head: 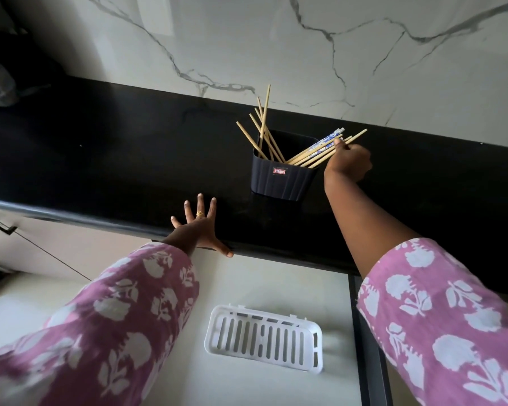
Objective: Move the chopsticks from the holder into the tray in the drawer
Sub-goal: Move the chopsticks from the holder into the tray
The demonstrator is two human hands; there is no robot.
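Wooden chopsticks (261, 124), ribbed matt plastic holder (282, 178), glossy marble wall (276, 39), slotted plastic tray (263, 338).

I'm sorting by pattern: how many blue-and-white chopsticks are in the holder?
2 blue-and-white chopsticks, side by side, leaning right out of the holder, gripped by the right hand; others may be hidden among the plain sticks.

Black holder (282, 177), white slotted tray (264, 338), pink white-flowered sleeves (440, 317), black countertop (100, 148)
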